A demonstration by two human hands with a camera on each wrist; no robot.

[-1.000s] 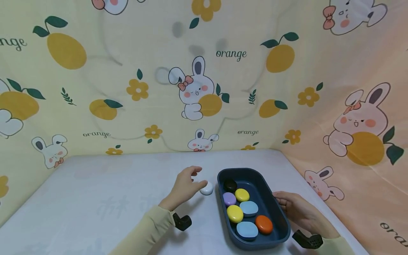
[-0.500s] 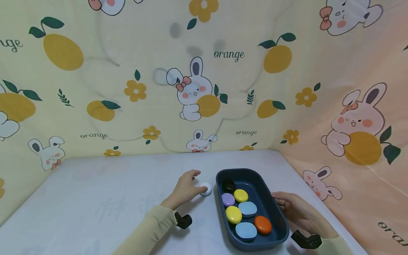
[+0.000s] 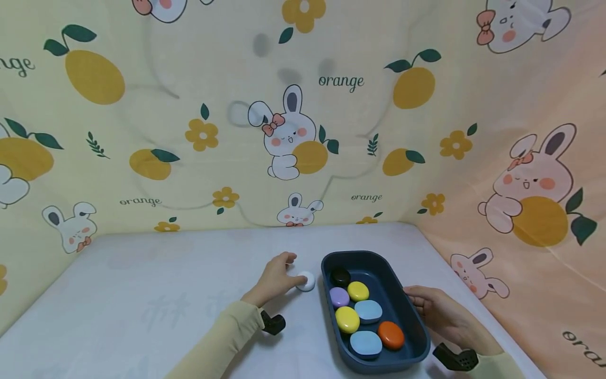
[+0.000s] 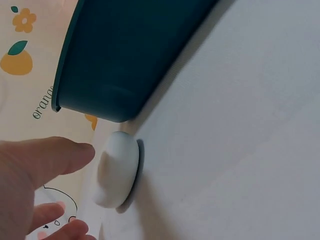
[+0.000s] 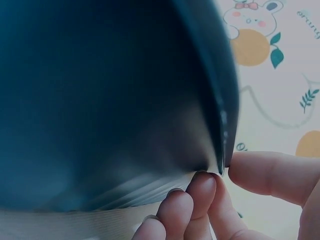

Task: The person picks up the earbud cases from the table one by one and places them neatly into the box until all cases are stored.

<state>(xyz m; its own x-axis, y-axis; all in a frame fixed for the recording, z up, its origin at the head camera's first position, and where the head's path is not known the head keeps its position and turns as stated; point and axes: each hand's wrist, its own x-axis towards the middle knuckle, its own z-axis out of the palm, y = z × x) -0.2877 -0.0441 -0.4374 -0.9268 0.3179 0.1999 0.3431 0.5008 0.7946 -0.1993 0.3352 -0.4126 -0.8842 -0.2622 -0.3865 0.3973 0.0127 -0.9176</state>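
Note:
On the table a smooth white round piece [image 3: 306, 281] lies left of a dark blue tray [image 3: 423, 337]. My left hand [image 3: 272, 279] is over its left side, thumb and fingers spread. In the left wrist view the thumb [image 4: 65, 155] is beside the white piece [image 4: 119, 170], with no grip on it. My right hand [image 3: 447, 316] pinches the tray's right rim between thumb [image 5: 270, 175] and fingers. Inside the tray lie black [image 3: 340, 276], purple [image 3: 339, 297] and orange [image 3: 391, 335] pieces, two yellow pieces [image 3: 347, 320] and two light blue pieces [image 3: 366, 343].
A white cloth [image 3: 142, 295] covers the table. Behind it hangs a yellow patterned curtain [image 3: 208, 79], and a peach-toned curtain [image 3: 539, 273] borders the right side. The tray's wall stands between the white piece and the pieces inside.
My left hand has come down slightly, its thumb now overlapping the white piece in the head view. The right hand keeps its hold on the tray rim, and the head view has shifted a little.

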